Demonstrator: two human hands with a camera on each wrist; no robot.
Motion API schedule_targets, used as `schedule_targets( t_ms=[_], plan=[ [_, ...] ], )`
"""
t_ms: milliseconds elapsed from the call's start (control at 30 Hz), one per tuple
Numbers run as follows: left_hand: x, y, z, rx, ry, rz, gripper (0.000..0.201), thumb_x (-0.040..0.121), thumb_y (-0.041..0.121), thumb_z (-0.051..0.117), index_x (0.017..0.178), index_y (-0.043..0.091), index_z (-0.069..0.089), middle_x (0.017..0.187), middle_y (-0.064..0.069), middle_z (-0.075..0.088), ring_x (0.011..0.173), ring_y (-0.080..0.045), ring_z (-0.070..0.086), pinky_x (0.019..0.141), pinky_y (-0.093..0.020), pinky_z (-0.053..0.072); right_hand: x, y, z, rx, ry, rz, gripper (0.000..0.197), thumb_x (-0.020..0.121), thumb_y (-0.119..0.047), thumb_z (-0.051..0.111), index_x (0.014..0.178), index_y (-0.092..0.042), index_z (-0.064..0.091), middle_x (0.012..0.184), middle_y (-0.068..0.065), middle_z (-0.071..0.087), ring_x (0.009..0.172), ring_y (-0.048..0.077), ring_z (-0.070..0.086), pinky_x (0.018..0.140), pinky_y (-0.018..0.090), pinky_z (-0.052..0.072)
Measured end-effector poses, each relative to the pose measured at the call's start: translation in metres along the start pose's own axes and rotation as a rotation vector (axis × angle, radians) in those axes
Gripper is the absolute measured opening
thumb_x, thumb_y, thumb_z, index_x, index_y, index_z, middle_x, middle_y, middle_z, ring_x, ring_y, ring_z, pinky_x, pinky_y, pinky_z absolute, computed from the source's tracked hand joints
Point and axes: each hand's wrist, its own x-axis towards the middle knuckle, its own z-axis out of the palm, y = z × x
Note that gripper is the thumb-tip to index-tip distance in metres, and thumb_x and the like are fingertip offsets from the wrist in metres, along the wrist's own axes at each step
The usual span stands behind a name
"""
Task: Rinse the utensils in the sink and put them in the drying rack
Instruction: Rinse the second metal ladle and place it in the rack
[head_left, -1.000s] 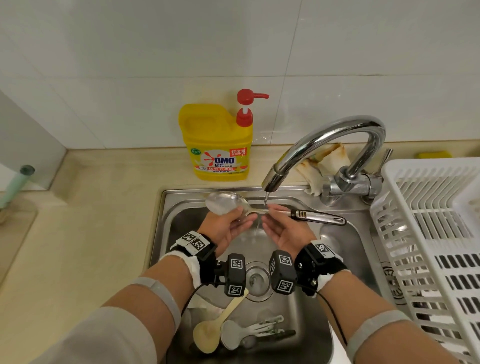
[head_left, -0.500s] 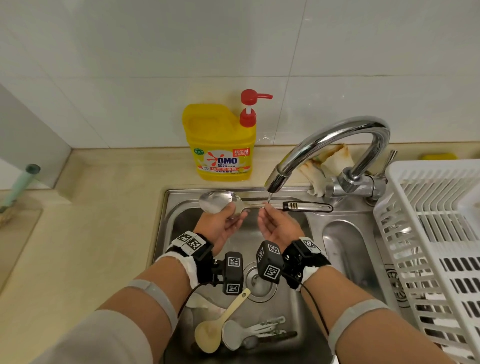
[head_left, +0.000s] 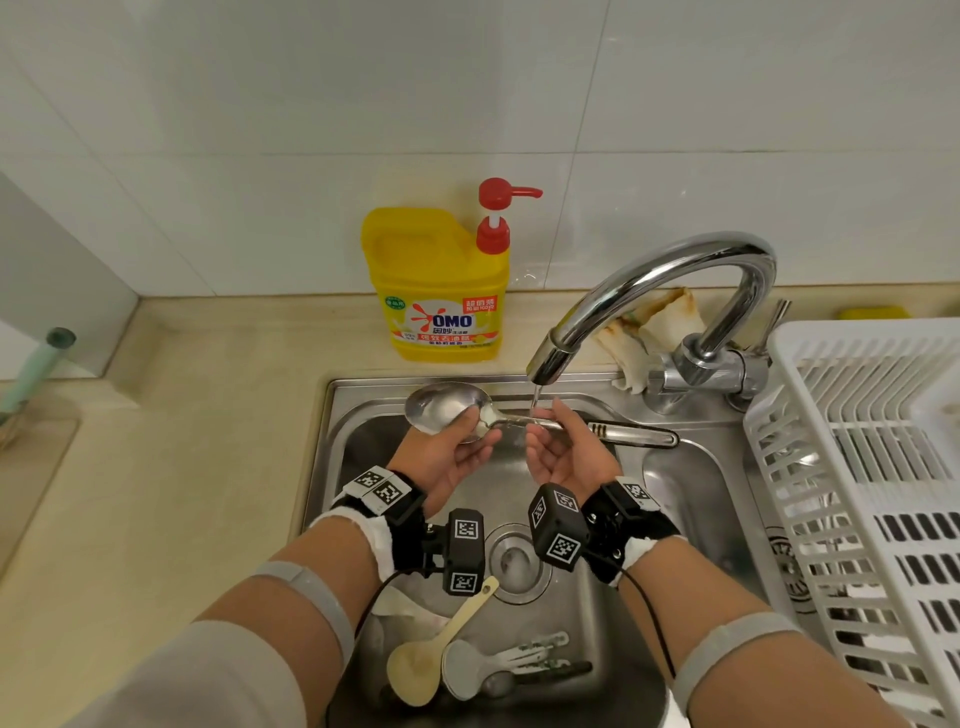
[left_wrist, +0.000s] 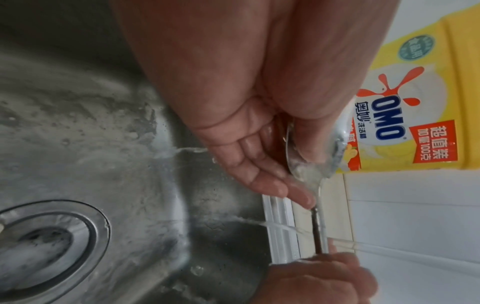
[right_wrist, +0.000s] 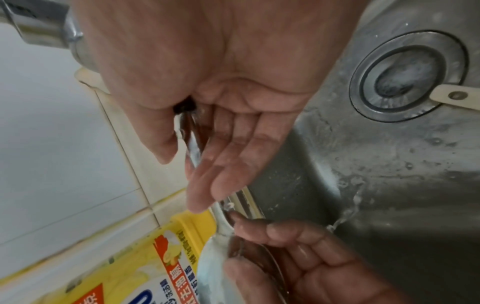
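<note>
Left hand (head_left: 447, 457) cups the bowl of a large steel spoon (head_left: 447, 408), thumb on top, fingers curled beneath, over the sink (head_left: 675, 478). Right hand (head_left: 563, 452) pinches its shaft beneath the faucet (head_left: 649, 291) stream. Other utensils (head_left: 483, 667) lie in the basin; the drying rack (head_left: 872, 467) stands at right.

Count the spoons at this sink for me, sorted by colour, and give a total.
Large shiny steel spoon under the chrome tap: 1
Cream-coloured spoon in the steel sink basin: 1
Pale grey spoon beside it: 1
Small dark-handled metal spoon: 1
Total: 4 visible; the pile may hide more.
</note>
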Motion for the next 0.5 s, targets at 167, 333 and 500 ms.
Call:
schedule_targets(
  t_ms=[167,333,500],
  plan=[
    [-0.003,-0.002,0.003,-0.075,-0.071,0.019,0.035,0.082,0.019,0.074,0.112,0.006,0.065,0.117,-0.014,0.071,0.112,-0.029,0.069,0.09,-0.032,0.059,-0.004,-0.003,-0.006,0.049,0.002,-0.014,0.024,0.093,-0.031,0.067,0.092,-0.008,0.072,0.067,0.007,0.069,0.055,0.013,0.067,0.051,0.024,0.058],
    [-0.002,-0.002,0.007,-0.19,-0.059,-0.052,0.054,0.089,0.033,0.069,0.127,-0.002,0.056,0.123,-0.027,0.066,0.116,-0.031,0.067,0.095,-0.035,0.056,-0.006,-0.006,-0.015,0.0,-0.02,-0.069,0.018,0.096,-0.021,0.062,0.099,-0.005,0.071,0.072,0.007,0.069,0.057,0.011,0.065,0.054,0.022,0.057],
    [0.008,-0.004,0.007,-0.273,0.017,-0.052,0.041,0.098,0.005,0.055,0.136,-0.009,0.049,0.126,-0.026,0.064,0.107,-0.03,0.07,0.08,-0.032,0.062,-0.006,-0.009,-0.028,-0.036,0.017,-0.095,0.01,0.094,-0.013,0.065,0.097,-0.004,0.067,0.076,0.01,0.072,0.061,0.013,0.069,0.057,0.023,0.058]
  ],
)
